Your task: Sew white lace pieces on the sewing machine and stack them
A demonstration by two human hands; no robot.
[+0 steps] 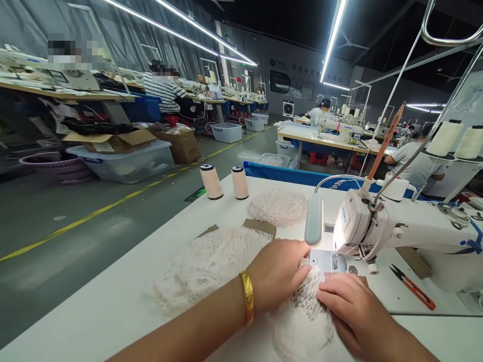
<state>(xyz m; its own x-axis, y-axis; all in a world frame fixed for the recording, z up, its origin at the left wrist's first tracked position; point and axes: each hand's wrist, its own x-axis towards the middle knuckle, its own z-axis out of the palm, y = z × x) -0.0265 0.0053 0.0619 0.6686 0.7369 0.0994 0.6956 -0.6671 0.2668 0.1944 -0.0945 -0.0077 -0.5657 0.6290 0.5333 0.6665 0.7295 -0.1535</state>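
A piece of white lace fabric (pixel 307 322) lies in front of the sewing machine (pixel 356 221), its far end close to the needle plate (pixel 320 261). My left hand (pixel 285 266), with a gold bracelet at the wrist, grips the lace's left edge between thumb and fingers. On the right edge, the fingers of my right hand (pixel 349 301) are bent and pinch the same lace. A lit lamp (pixel 314 219) hangs just beyond my left hand. To the left spreads a larger heap of lace pieces (pixel 211 266), and a round lace pile (pixel 277 207) sits behind it.
Two thread spools (pixel 211 182) stand at the table's far left corner. Orange-handled thread snips (pixel 413 287) lie right of my right hand. An orange pencil (pixel 385 141) stands upright on the machine. Beyond the table are co-workers at sewing tables and plastic bins (pixel 124 161).
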